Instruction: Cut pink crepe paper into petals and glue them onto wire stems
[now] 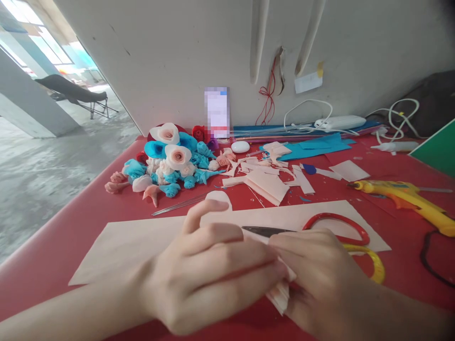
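Both hands meet low in the middle of the head view over folded pale peach paper (279,299). My left hand (213,270) pinches the paper with its fingertips, index finger raised and bent. My right hand (320,274) has its fingers closed on the same piece from the other side. Most of the paper is hidden by the fingers. Just beyond the hands is a pair of scissors (336,219) with one red and one yellow handle, blades pointing left, partly covered by my right hand. Beneath lies a long pale paper strip (142,241).
Paper flowers (172,175) in blue, white, pink and red are heaped back left. Cut scraps (266,182), thin wires (177,204) and blue paper (313,148) lie behind the strip. A yellow glue gun (408,196) rests at right. A phone (217,113) leans on the wall.
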{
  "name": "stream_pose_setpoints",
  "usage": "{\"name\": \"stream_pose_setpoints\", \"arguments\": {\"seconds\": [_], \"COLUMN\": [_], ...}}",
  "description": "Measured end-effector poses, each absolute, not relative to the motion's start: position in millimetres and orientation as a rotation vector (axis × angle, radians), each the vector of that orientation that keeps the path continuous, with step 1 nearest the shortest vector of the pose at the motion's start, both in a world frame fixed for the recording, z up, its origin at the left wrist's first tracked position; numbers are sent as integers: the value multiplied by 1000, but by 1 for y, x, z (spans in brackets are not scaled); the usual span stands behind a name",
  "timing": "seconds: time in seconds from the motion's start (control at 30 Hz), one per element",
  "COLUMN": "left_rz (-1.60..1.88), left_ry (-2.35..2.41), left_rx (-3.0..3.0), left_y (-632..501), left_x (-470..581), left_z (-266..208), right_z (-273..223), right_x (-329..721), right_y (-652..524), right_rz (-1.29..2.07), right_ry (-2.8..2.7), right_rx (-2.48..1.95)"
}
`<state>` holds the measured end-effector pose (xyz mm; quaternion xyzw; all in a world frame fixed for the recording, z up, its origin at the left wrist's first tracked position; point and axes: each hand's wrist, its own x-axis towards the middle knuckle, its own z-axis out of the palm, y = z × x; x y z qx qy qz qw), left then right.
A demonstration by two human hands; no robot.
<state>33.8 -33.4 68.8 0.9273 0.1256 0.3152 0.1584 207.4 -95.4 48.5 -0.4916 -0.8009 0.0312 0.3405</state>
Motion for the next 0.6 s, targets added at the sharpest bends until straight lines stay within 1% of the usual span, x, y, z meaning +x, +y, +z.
{"name": "stream_pose_setpoints", "arguments": {"seconds": [0.07, 0.13, 0.23, 0.43, 0.6], "left_rz": [948, 795, 661, 686, 514], "left_ry": [150, 130, 227, 499, 592], "left_rx": [2739, 2682, 2475, 2092, 1883], "left_y": [-19, -9, -4, -8, -8], "left_x": [39, 42, 44, 46, 50], "left_z": [67, 67, 68, 67, 67], "right_z": [49, 50, 54, 66, 73], "right_x": [207, 207, 209, 218, 222], "right_y": [-95, -94, -94, -89, -81], "right_rz": [114, 135, 189, 264, 531], "right_ry": [-2085, -2078, -2069, -1997, -1841], "right_rx": [-1294, -1293, -1328, -1354, -1346]}}
